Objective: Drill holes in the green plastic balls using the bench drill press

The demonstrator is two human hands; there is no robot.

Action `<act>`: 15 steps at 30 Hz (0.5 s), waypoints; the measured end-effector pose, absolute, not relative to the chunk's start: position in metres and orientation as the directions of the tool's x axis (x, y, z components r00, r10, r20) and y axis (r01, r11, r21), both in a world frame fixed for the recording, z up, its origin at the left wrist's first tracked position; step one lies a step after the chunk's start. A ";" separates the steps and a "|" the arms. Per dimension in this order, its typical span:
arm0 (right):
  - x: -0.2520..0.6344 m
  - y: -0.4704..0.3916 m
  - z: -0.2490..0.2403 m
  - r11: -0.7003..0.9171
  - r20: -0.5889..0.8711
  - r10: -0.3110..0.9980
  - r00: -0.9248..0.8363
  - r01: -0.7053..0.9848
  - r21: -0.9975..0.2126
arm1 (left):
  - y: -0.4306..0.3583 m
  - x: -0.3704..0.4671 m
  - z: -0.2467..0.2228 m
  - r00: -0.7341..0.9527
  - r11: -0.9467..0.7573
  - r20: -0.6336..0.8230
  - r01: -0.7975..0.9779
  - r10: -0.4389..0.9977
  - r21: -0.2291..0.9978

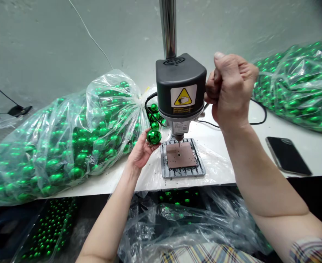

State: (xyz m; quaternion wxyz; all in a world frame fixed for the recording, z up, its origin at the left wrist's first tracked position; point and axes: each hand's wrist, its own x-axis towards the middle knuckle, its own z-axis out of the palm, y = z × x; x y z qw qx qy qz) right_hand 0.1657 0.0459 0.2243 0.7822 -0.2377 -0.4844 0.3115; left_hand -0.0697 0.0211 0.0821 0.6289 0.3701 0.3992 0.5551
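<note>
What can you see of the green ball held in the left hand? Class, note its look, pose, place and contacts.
The green ball is small, round and mirror-shiny, like metallised plastic or glass, with bright highlights. The left hand pinches it at the fingertips, raised above the table, just left of the drill press and its base plate, not under the bit.

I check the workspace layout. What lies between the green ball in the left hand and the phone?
In the head view, the drill press base lies between the green ball and the phone.

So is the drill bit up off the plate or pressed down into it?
Up. The drill bit hangs just above the brown plate, whose hole shows uncovered; the right hand grips the lever.
</note>
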 end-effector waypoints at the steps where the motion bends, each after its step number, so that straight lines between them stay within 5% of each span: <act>1: 0.166 0.046 0.225 0.690 0.607 0.719 0.338 -0.250 -0.679 | 0.014 -0.065 0.079 0.100 0.161 -0.131 -0.422 0.986 0.892; 9: 0.168 0.046 0.225 0.699 0.633 0.708 0.312 -0.182 -0.692 | -0.002 -0.048 0.054 0.125 0.323 -0.302 -0.490 0.945 0.809; 15: 0.168 0.047 0.225 0.691 0.623 0.715 0.317 -0.183 -0.700 | -0.003 -0.036 0.048 0.100 0.262 -0.243 -0.390 0.965 0.882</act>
